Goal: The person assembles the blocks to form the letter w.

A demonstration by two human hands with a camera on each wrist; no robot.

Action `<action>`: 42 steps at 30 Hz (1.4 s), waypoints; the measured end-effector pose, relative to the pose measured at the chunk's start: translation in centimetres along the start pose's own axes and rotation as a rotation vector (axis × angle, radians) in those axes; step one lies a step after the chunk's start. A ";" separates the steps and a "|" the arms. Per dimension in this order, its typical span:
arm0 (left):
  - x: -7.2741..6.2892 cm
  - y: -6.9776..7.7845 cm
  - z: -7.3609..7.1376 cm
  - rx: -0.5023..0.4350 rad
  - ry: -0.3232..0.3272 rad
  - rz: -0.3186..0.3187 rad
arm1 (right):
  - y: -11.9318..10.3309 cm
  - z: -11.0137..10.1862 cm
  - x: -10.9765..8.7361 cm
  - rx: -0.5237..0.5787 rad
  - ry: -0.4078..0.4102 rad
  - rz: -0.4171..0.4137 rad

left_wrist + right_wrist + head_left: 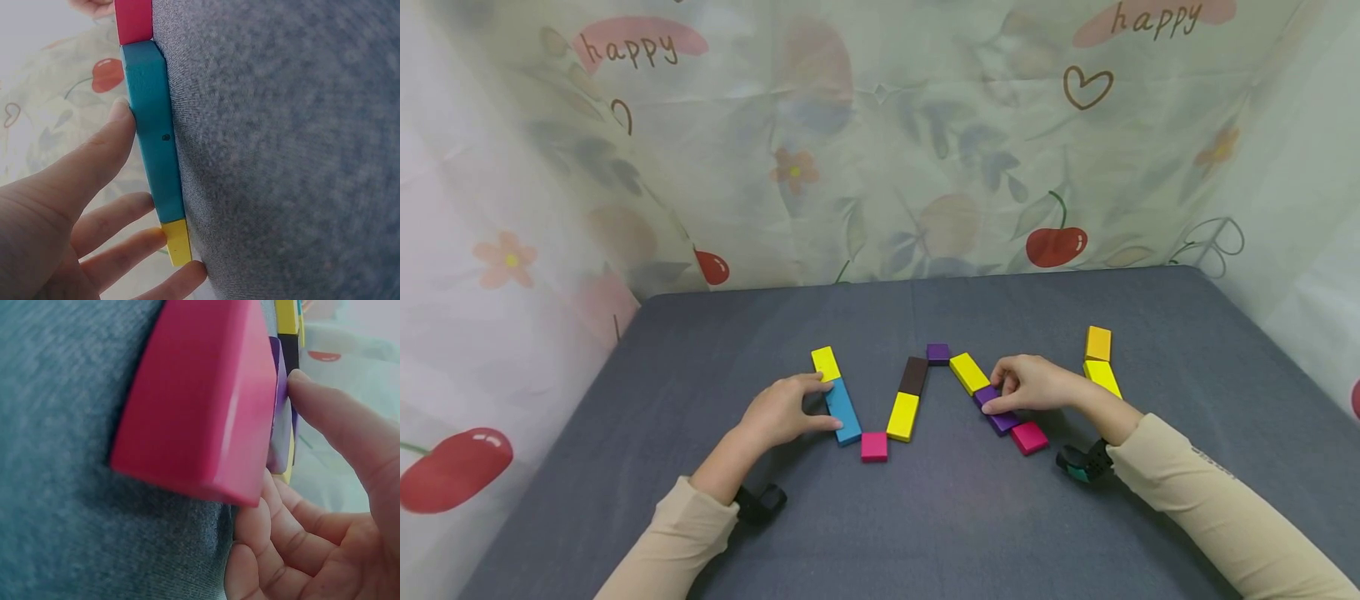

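At the hands [786, 410] [1037, 383] lie blue and purple blocks [846, 410] [1003, 423], seemingly touched.

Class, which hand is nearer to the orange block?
Right: the right hand is at a purple block, left of the orange block; the left hand is farther left, at the blue block.

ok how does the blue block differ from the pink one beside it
The blue block is long; the pink block is short. In the head view, the blue block slants while the pink block sits straight. The left hand touches the blue block, not the pink block. Both rest on grey cloth.
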State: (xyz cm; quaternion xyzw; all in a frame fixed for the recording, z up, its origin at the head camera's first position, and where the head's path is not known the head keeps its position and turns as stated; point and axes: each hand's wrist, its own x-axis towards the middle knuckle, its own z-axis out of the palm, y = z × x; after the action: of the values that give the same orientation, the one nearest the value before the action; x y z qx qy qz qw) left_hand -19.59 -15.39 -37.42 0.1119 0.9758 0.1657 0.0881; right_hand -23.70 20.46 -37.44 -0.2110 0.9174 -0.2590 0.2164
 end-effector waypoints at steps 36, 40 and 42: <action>0.0 0.2 0.0 0.001 0.002 0.007 | -0.4 -0.8 -1.4 0.006 0.041 -0.014; 0.0 0.1 0.0 0.005 0.003 0.012 | 0.4 -1.4 -2.3 0.038 0.041 -0.099; 0.0 0.1 0.0 0.007 0.004 0.014 | 0.8 -1.5 -2.7 0.056 0.023 -0.131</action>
State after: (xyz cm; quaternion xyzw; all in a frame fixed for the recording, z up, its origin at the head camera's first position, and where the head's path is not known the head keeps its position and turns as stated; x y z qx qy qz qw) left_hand -19.58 -15.26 -37.39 0.1187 0.9757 0.1633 0.0846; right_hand -22.50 23.01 -35.94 -0.2616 0.8965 -0.3005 0.1940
